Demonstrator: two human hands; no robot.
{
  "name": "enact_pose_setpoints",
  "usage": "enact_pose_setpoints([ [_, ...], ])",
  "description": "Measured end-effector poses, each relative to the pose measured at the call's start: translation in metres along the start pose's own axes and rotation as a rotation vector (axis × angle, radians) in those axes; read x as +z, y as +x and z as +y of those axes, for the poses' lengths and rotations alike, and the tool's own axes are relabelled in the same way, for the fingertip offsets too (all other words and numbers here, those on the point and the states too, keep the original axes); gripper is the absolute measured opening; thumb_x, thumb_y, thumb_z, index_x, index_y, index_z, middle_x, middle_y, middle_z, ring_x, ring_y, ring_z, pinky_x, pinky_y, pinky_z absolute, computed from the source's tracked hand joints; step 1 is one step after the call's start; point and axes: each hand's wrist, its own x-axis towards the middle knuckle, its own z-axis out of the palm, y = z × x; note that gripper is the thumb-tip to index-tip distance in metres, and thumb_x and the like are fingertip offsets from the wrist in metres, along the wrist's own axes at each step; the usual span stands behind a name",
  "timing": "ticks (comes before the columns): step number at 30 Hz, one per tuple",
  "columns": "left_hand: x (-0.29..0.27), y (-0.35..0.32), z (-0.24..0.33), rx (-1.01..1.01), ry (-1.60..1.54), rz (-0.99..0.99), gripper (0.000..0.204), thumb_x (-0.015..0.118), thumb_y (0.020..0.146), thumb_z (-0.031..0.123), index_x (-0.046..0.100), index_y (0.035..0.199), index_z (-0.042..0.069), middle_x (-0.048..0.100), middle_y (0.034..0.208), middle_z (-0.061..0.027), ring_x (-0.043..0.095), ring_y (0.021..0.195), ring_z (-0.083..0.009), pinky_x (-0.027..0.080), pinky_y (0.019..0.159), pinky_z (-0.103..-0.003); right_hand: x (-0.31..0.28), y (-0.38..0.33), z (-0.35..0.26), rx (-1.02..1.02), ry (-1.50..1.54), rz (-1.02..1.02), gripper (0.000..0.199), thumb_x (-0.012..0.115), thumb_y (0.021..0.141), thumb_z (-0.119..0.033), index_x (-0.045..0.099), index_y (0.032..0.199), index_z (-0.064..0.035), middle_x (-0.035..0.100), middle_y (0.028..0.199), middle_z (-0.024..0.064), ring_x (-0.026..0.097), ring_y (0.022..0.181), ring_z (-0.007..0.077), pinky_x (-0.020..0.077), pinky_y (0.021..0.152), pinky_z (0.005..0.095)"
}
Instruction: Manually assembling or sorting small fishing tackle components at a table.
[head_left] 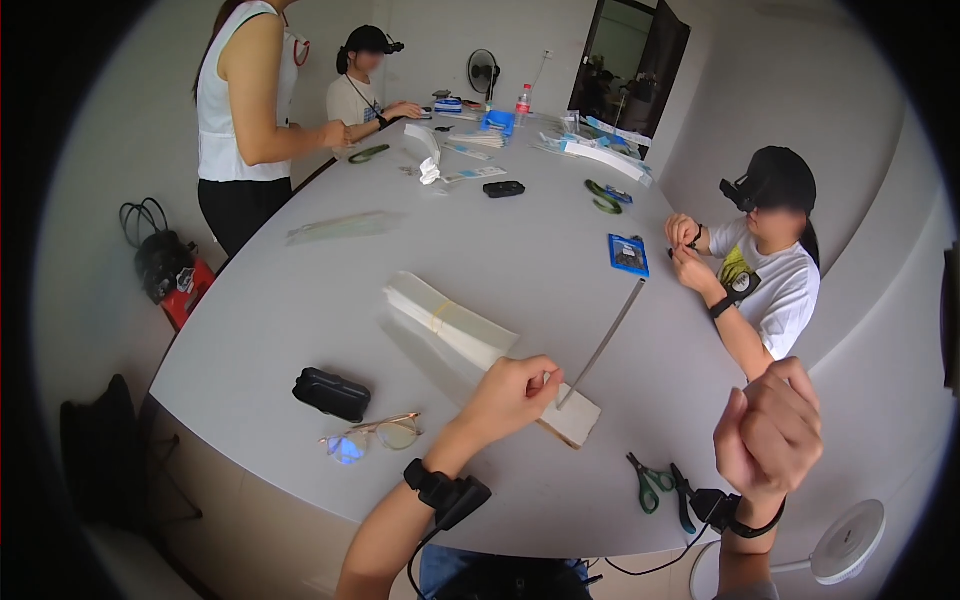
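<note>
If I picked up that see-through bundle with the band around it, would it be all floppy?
The bundle would probably bend a bit, since its layers look thin and clear. Its middle should hold together, because a yellowish band wraps it. The ends might spread, as no band shows there.

No txt, nos. or signs were legible at this res. Printed areas noted, approx. loc.: red label on bottle (523, 106), upper ctr.; print on blue pkt. (629, 256), R side; yellow/dark graphic on co-worker's T-shirt (787, 295), R; faint mark on white disc (850, 541), lower R. All were too small/blurred.
</note>
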Motion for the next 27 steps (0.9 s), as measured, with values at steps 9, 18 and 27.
enact_pose_setpoints([
  [9,0.001,0.003,0.0,0.026,0.014,0.01,0.01,0.061,0.087,0.01,0.062,0.081,0.002,0.038,0.045,-0.0001,0.03,0.043,-0.0066,0.027,0.042,-0.025,0.016,-0.028,0.047,0.21,0.033,-0.538,0.035,0.059,0.079,-0.001,0.047,0.046,0.0024,0.048,0.045,0.0087,0.049,0.044,0.0253,0.0425,0.054,0.0325],
  [18,0.003,0.002,-0.004,0.034,0.019,0.001,0.009,0.061,0.084,0.01,0.06,0.078,0.003,0.045,0.045,-0.0061,0.037,0.039,-0.015,0.032,0.043,-0.028,0.012,-0.062,0.05,0.57,0.252,-0.724,0.021,0.056,0.074,0.002,0.052,0.095,0.0,0.06,0.074,0.0125,0.061,0.07,0.0279,0.0471,0.068,0.0351],
  [27,0.0,0.006,-0.006,0.016,0.014,0.054,0.01,0.056,0.085,0.001,0.061,0.092,0.005,0.041,0.051,0.0013,0.037,0.046,-0.0051,0.031,0.045,-0.023,0.03,-0.082,0.039,0.658,0.489,-0.579,0.035,0.057,0.076,0.0,0.052,0.111,-0.0024,0.063,0.093,0.0127,0.062,0.085,0.0293,0.0486,0.078,0.0358],
])
